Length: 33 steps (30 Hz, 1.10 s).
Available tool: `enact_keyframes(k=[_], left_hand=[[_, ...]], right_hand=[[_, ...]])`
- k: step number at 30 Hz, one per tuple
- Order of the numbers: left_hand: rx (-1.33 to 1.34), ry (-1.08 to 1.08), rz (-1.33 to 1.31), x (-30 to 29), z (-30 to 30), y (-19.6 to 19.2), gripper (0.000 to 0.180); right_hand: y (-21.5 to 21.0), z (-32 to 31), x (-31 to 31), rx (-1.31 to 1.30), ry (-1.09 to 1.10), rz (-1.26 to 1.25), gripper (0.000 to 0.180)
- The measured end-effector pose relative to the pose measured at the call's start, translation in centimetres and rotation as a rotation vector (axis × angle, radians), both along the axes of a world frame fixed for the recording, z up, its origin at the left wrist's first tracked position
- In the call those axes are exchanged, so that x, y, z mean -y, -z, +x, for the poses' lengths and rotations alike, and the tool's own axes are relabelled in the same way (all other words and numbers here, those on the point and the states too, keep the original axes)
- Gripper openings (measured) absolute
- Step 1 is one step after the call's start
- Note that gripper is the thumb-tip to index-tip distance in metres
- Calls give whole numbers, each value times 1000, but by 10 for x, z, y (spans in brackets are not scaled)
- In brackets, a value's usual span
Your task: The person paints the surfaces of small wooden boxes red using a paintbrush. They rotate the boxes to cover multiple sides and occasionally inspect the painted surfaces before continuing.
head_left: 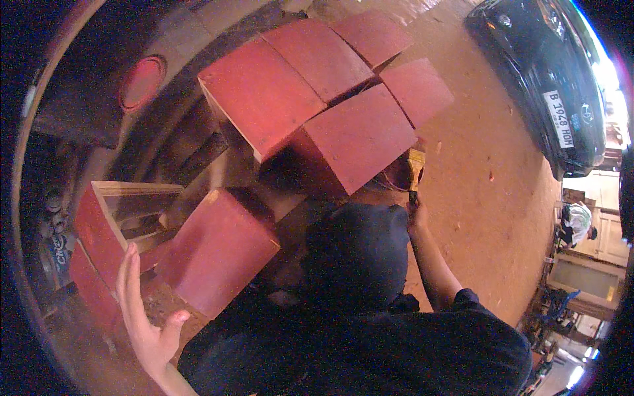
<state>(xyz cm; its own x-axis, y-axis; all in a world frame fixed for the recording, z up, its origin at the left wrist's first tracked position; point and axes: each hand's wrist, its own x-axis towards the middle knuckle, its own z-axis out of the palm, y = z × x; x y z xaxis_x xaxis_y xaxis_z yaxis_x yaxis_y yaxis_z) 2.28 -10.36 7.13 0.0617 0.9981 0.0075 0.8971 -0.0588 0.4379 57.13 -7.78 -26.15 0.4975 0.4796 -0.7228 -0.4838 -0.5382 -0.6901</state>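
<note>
My right hand [417, 219] is closed around the black handle of a paintbrush [415, 170] with a yellow band. The brush points away from me, its head beside a dark red rounded container [396, 177], which is partly hidden behind a red-painted box [360, 138]. At the left, my left hand [146, 323] is open, thumb apart from the stretched fingers, and holds nothing. Its fingertips overlap the edge of an open-sided red box [99, 221]; I cannot tell whether they touch. Between my hands stands another red box [221, 254], with bare wood at its corners.
More red boxes [264, 92] stand close together ahead, on the brown floor [482, 224]. A round red lid-like disc [142, 82] lies at the far left. A dark car [548, 86] is at the far right, and a person [578, 221] is behind it near wooden panels [604, 231].
</note>
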Motion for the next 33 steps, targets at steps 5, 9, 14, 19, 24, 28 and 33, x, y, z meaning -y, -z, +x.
enact_keyframes(k=[5, 9, 14, 19, 24, 28, 33], left_hand=[[15, -81, -1, -3, 19, 0, 81], [132, -144, 66, -11, 37, 1, 69], [163, -187, 222, -20, 59, 18, 58], [238, -201, 185, -27, 74, 40, 55], [282, -221, 100, -41, 96, 42, 52], [408, -226, 48, -62, 114, 44, 50], [251, -183, 225, -55, 106, 55, 50]], right_hand=[[34, 26, 3, 35, -33, 27, 37], [36, 52, -13, 275, -109, 41, 35], [-54, 86, -68, 804, 61, 513, 30], [-208, 66, -127, 638, 51, 1022, 25], [-314, 23, -182, 243, -166, 1181, 25], [-337, -6, -208, -424, -698, 1272, 30], [-314, -73, -185, 255, -479, 1212, 29]])
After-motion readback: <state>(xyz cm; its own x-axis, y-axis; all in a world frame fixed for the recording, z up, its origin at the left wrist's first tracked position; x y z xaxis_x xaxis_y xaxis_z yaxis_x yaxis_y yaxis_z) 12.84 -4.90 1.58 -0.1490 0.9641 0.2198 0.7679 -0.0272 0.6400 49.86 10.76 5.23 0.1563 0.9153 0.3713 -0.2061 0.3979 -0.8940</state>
